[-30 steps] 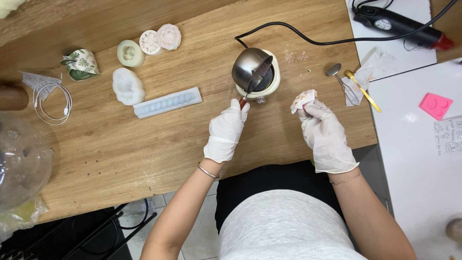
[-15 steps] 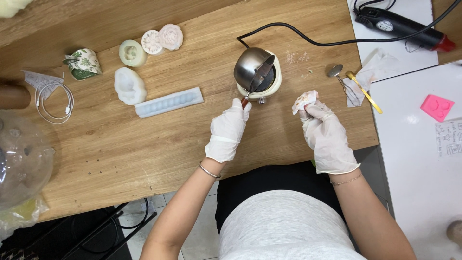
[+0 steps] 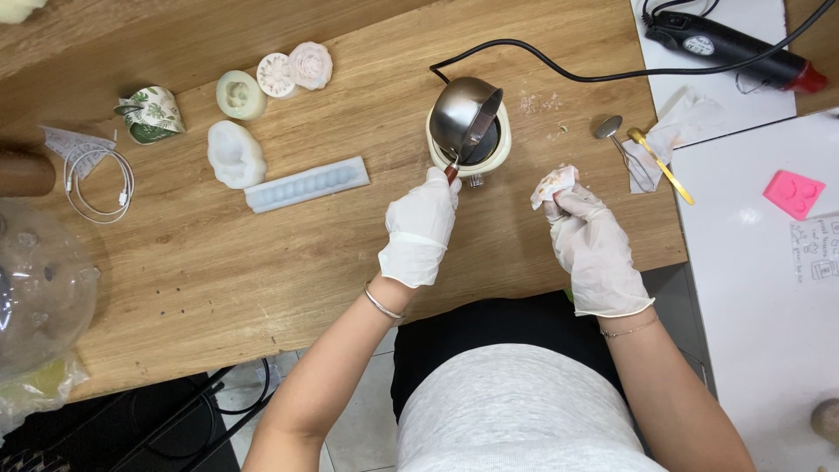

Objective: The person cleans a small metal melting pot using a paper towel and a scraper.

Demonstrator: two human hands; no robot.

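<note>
My left hand (image 3: 421,229), gloved in white, is clenched on the red-tipped handle of the small steel pot (image 3: 465,118), and the pot is tilted over the cream round warmer (image 3: 476,156) it sits on, just at twelve o'clock from my knuckles. My right hand (image 3: 597,249), gloved too, is pinched shut on a crumpled stained tissue (image 3: 554,184), held up off the wooden table (image 3: 262,253) at about three o'clock from the pot handle, clear of the warmer. Moving out: a black cord (image 3: 559,70) runs from the warmer toward one o'clock, up to the black and red heat gun (image 3: 725,44) on the white sheet. At two o'clock from my right hand lie a small metal spoon (image 3: 609,129) and a gold tool (image 3: 662,164), the tool resting on a rumpled paper. Off at nine o'clock from the pot I see a long pale bar mould (image 3: 306,184), then a white lumpy mould (image 3: 234,155), with round flower moulds (image 3: 293,70) at ten o'clock. Far at three o'clock, a pink mould (image 3: 793,193) sits on the white board.
</note>
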